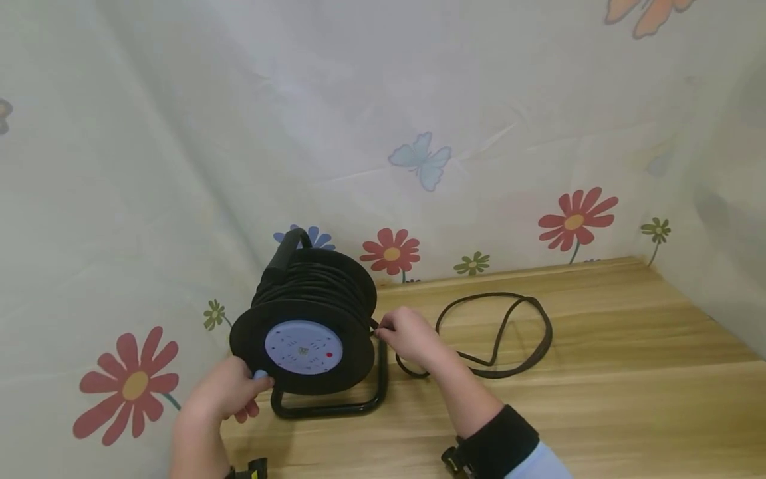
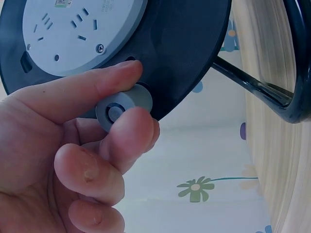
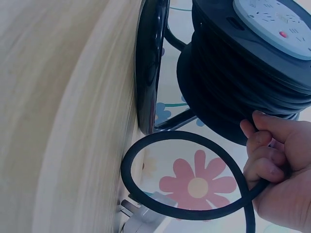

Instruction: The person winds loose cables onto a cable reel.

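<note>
A black cable reel [image 1: 359,362] with a pale socket panel [image 1: 303,347] stands on its tubular metal stand [image 1: 329,411]. At the reel's lower left, my left hand [image 1: 224,392] pinches the grey winding knob [image 2: 142,96] between thumb and fingers. My right hand [image 1: 413,338] is at the reel's right side, its curled fingers gripping the black cable [image 3: 232,206] close to the wound turns [image 3: 228,77]. From that hand the slack cable runs into a loop on the table. A light grey plug [image 3: 146,216] shows beyond the loop in the right wrist view.
The wooden tabletop [image 1: 598,399] extends to the right of the reel, with the loose cable loop [image 1: 541,349] lying on it. Behind and at both sides hangs a pale cloth [image 1: 509,100] printed with flowers and butterflies. The reel's carrying handle [image 1: 281,256] points up and back.
</note>
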The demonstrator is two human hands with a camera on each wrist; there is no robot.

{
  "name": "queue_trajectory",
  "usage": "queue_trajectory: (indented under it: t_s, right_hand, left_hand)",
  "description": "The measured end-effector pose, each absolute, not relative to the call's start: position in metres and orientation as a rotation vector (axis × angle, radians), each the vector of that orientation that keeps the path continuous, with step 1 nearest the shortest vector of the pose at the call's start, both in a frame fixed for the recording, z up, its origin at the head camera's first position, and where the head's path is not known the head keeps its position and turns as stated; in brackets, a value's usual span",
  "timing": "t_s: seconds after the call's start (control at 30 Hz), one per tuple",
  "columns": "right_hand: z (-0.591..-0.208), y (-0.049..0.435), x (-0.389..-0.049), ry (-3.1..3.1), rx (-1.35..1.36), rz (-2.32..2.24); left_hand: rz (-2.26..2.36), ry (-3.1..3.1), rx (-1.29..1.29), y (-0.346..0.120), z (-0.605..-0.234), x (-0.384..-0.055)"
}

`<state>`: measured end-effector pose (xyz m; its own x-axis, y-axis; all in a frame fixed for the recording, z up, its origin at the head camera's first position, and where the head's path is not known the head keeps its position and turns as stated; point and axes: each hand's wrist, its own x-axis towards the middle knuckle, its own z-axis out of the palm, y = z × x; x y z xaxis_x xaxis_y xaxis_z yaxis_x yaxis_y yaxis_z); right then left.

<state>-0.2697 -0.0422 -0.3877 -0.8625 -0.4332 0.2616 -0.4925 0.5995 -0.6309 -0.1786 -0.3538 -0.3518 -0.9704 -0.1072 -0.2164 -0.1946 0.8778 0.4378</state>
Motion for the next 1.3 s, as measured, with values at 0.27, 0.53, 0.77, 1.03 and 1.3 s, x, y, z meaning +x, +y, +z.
queue_trajectory:
  t_s: [0.27,0.53,0.77,1.03,1.3]
  right_hand:
    - [-0.388,-0.036,-0.270,-2.815,0.651,0.893]
    - [-0.380,-0.020,-0.265,-2.834,0.394,0.526]
    - [-0.375,0.010,-0.260,-2.900,0.283,0.537]
    - [-0.370,0.056,-0.261,-2.796,0.291,0.933]
    - [-0.371,0.089,-0.268,-2.675,0.215,1.094]
  left_hand:
    - [0.742,2.868,-0.211,-0.354,-0.351,-0.179]
    - [0.721,2.870,-0.183,-0.357,-0.351,-0.180]
    - [0.714,2.870,-0.179,-0.357,-0.349,-0.179]
    - [0.659,2.873,-0.176,-0.360,-0.344,-0.178]
    - [0.640,2.889,-0.165,-0.361,-0.345,-0.177]
